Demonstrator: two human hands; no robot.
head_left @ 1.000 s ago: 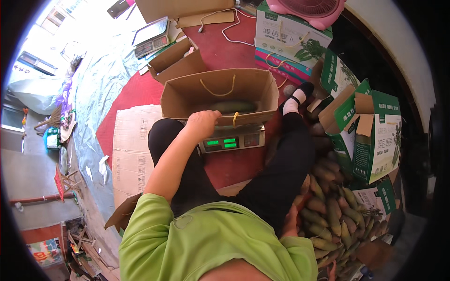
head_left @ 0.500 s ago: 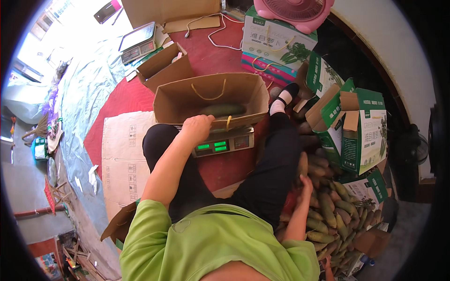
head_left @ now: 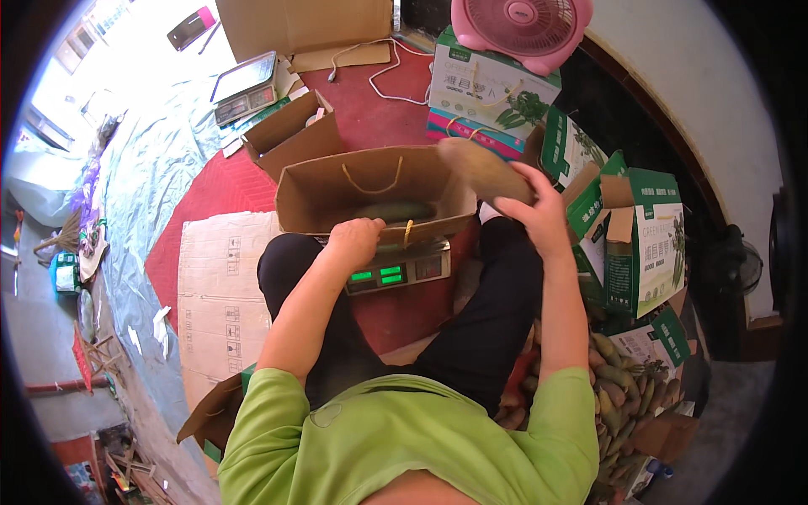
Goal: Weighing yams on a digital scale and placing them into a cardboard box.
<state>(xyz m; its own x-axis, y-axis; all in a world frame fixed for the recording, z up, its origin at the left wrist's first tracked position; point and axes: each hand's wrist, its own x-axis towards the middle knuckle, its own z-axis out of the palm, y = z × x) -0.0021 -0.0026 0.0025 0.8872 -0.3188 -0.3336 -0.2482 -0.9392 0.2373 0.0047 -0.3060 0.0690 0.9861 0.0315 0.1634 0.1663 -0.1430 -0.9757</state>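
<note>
An open brown cardboard box [head_left: 303, 198] with yellow cord handles stands on a digital scale [head_left: 421, 269] whose green display is lit. My left hand [head_left: 355, 241] has its fingers closed over the near rim of the box. One long green radish [head_left: 396, 210] lies on the bottom inside. My right hand [head_left: 539, 206] grips another radish [head_left: 480, 168], slightly blurred and brownish, by its near end. That radish is tilted in the air, its far end over the right edge of the box.
A heap of radishes [head_left: 623, 396] lies at my right side. Green and white cartons [head_left: 656, 244] stand beyond it, and a pink fan [head_left: 522, 34] rests on a carton at the back. Left of the box are a flat cardboard sheet [head_left: 210, 286], a smaller box [head_left: 290, 130] and another scale [head_left: 244, 88].
My right hand has risen from the heap of radishes to the right side of the box, bringing a radish with it. My left hand stays on the near rim.
</note>
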